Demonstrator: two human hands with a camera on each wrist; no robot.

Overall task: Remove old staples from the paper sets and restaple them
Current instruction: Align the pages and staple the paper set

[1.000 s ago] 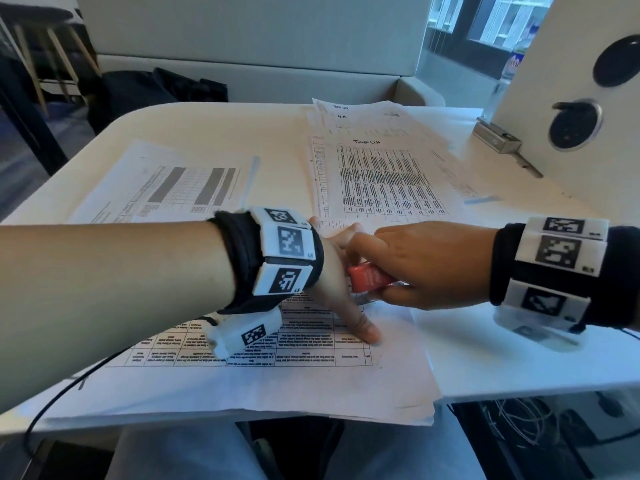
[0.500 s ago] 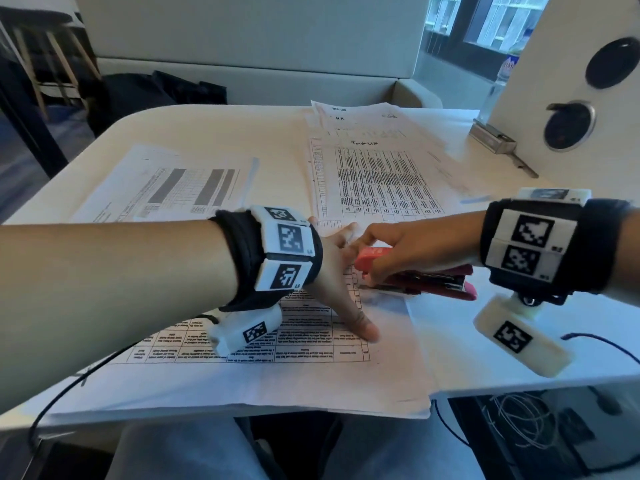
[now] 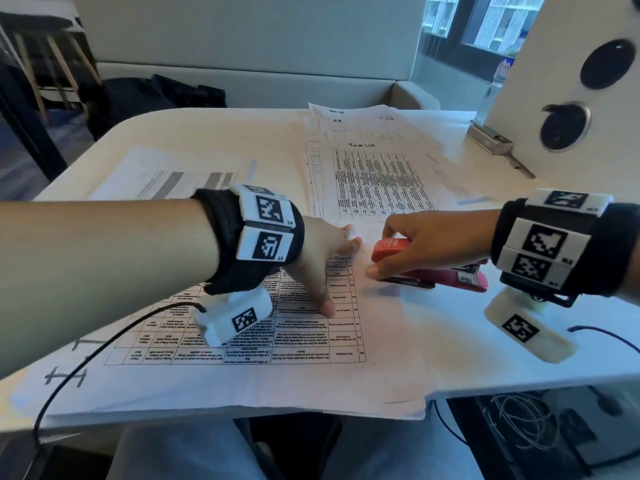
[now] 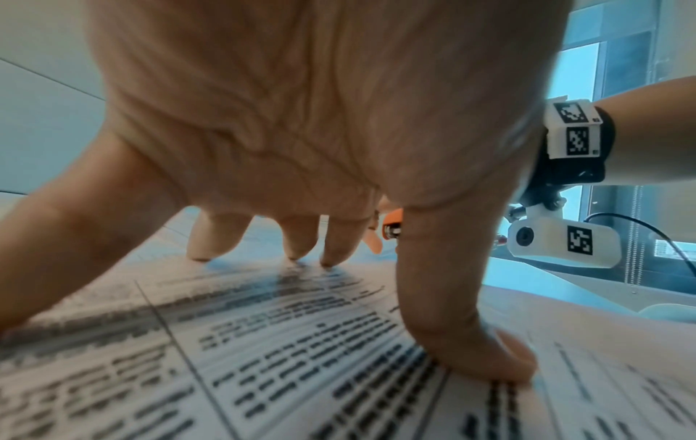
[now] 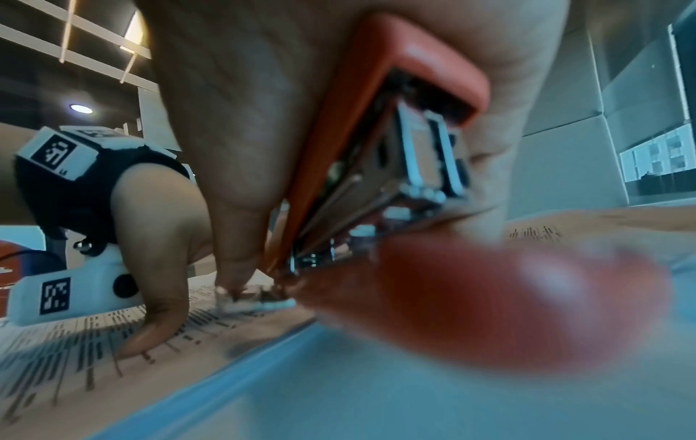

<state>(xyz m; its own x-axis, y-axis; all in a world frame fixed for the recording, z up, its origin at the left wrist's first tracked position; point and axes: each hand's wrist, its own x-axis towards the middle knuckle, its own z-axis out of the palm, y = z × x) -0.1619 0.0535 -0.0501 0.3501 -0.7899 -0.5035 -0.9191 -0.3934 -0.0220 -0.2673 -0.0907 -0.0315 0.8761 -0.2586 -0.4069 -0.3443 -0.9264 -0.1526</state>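
A printed paper set (image 3: 263, 348) with a table on it lies at the near edge of the white table (image 3: 519, 355). My left hand (image 3: 323, 258) presses it flat with spread straight fingers (image 4: 471, 342). My right hand (image 3: 412, 240) grips a red stapler (image 3: 429, 268), its nose just right of my left fingers, over the far right part of the set. In the right wrist view the stapler (image 5: 380, 154) runs through my palm, its metal nose down at the paper (image 5: 113, 351). The left wrist view shows only the stapler's orange tip (image 4: 391, 226) behind the fingers.
A second printed set (image 3: 377, 181) lies beyond the hands, with more sheets behind it. Another set (image 3: 180, 178) lies at the left. A metal bracket (image 3: 491, 140) sits at the foot of a white panel (image 3: 561, 81) at the right. A cable (image 3: 86, 362) trails from my left wrist.
My right hand has drawn the stapler to the right, away from my left fingers, and its full length now shows. My left hand stays pressed on the paper.
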